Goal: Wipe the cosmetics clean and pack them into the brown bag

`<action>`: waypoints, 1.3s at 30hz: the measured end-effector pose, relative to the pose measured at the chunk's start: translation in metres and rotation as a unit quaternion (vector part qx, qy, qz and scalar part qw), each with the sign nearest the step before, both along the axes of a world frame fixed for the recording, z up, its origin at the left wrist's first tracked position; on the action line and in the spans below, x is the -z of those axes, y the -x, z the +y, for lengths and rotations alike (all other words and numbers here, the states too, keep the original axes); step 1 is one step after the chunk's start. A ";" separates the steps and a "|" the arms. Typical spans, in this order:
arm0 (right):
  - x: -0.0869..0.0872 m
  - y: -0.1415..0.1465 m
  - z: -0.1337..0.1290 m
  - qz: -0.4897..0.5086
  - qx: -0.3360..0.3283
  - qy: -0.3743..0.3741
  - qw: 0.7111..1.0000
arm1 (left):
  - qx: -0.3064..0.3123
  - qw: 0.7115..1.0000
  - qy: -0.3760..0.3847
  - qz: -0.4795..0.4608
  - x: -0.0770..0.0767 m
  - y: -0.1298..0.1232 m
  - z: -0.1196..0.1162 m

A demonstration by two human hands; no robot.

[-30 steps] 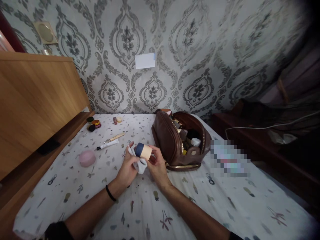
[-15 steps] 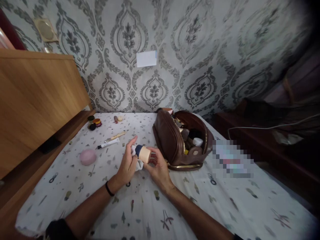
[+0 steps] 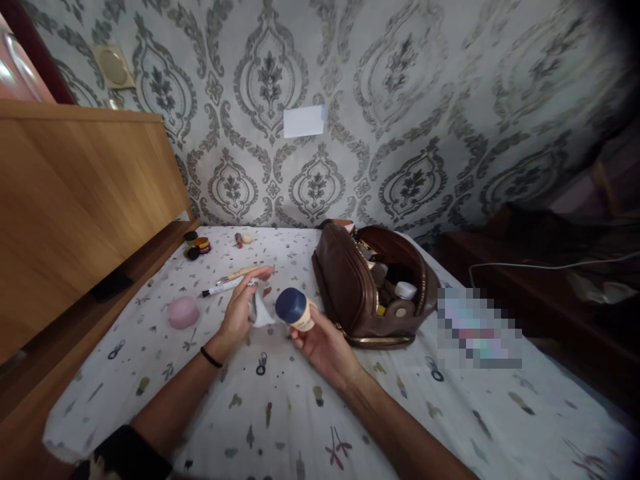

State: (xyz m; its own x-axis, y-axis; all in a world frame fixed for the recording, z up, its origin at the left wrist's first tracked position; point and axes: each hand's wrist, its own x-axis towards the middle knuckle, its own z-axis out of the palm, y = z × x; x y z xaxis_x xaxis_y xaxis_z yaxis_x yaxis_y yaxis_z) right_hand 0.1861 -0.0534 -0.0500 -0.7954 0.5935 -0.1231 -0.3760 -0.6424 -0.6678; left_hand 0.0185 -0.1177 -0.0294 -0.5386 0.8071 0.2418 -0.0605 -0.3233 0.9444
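Note:
A small cream jar with a dark blue lid (image 3: 293, 306) is gripped in my right hand (image 3: 333, 350), its lid tilted toward me. My left hand (image 3: 235, 320) pinches a white cloth or tissue (image 3: 261, 313) just left of the jar, apart from it. Close beyond my left fingers lie a slim white tube with a black cap (image 3: 220, 289) and a beige stick-like item (image 3: 237, 274). The brown leather toiletry bag (image 3: 340, 277) stands open to the right of the jar, packed with small containers, among them a white-capped one (image 3: 405, 291).
A pink rounded object (image 3: 183, 312) sits at the left on the patterned white sheet (image 3: 280, 413). Several small jars (image 3: 201, 245) stand toward the back left, with small items (image 3: 246, 238) near the wall. A wooden cabinet (image 3: 90, 200) borders the left side.
My left hand and the cloth have drawn away leftward from the jar. My right hand has turned the jar so its blue lid faces me. The view has shifted slightly.

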 end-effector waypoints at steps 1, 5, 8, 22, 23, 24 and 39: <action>0.000 0.000 0.000 0.009 -0.037 0.023 0.999 | 0.025 0.998 -0.009 -0.052 0.001 -0.003 0.000; 0.006 -0.001 -0.003 0.028 -0.118 0.053 0.991 | 0.115 0.985 -0.021 -0.130 0.001 -0.016 -0.001; 0.010 -0.002 -0.004 0.036 -0.114 0.047 0.992 | 0.120 0.985 -0.029 -0.117 0.001 -0.016 -0.002; 0.003 -0.002 -0.001 0.003 -0.043 0.036 0.998 | 0.025 0.978 -0.022 -0.207 -0.003 -0.013 0.003; 0.002 -0.002 -0.002 0.009 -0.043 0.033 0.998 | 0.029 0.980 -0.023 -0.195 -0.003 -0.013 0.003; 0.001 -0.002 -0.002 0.015 -0.040 0.030 0.999 | 0.035 0.983 -0.022 -0.180 -0.002 -0.013 0.003; -0.004 -0.009 0.018 0.075 0.009 0.120 0.990 | 0.310 0.929 0.194 -0.065 0.001 0.004 -0.007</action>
